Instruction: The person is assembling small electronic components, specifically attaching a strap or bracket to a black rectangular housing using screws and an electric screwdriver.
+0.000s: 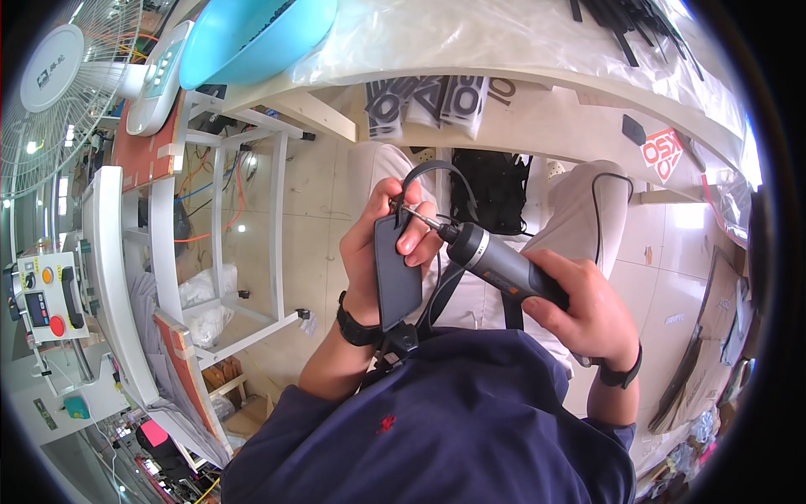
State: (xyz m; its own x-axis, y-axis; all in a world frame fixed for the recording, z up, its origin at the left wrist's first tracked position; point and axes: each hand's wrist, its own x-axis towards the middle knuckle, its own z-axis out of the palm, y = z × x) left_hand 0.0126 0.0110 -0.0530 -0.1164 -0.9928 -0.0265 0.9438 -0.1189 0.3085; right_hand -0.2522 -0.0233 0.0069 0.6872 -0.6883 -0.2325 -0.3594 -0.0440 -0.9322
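My left hand (369,231) is closed on a dark flat piece that looks like a luggage tag (397,273), held upright over my lap. From the tag's top end a narrow black strap (449,164) loops up and to the right. My right hand (588,311) is wrapped round the dark grey body of an electric screwdriver (499,267), its thin metal bit pointing up and left. The bit's tip meets the top of the tag, between my left fingers. Those fingers hide the exact spot it touches.
Ahead stands a plastic-covered table (403,42) with a light blue basin (252,42) and black strips (642,29) on it. Dark strapped pieces (489,193) lie between my legs. Left are a fan (59,67), a white metal frame (277,218) and a control box (50,298).
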